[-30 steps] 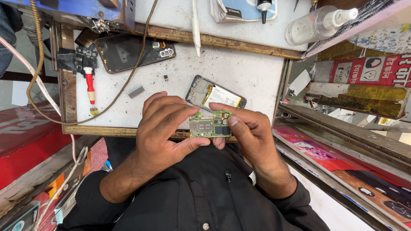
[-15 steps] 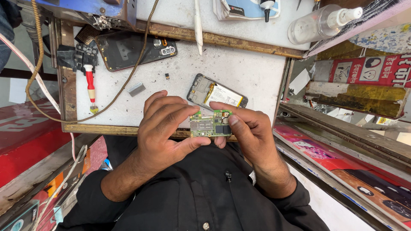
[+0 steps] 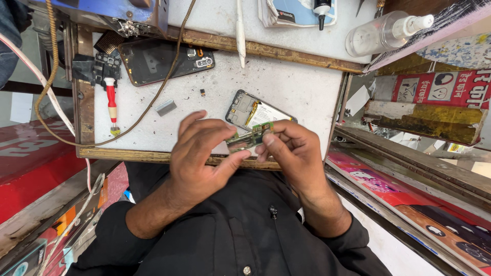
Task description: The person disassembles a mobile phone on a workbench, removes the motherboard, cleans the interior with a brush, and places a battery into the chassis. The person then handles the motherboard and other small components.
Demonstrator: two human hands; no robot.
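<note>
**Two hands, one board**

From the head view I see my left hand [image 3: 202,156] and right hand [image 3: 291,151] pinching a small green circuit board [image 3: 249,138] above the table's [image 3: 286,82] near edge. Fingers hide its lower side and partly cover the opened phone [image 3: 253,112].

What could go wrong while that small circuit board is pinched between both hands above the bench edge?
1. The green circuit board is held only by the fingertips of the left hand and right hand, near the bench's wooden edge; a slip could drop it into the lap.
2. Pinching from both ends might flex it.
3. The opened phone lies just behind the hands; a knuckle could nudge it.
</note>
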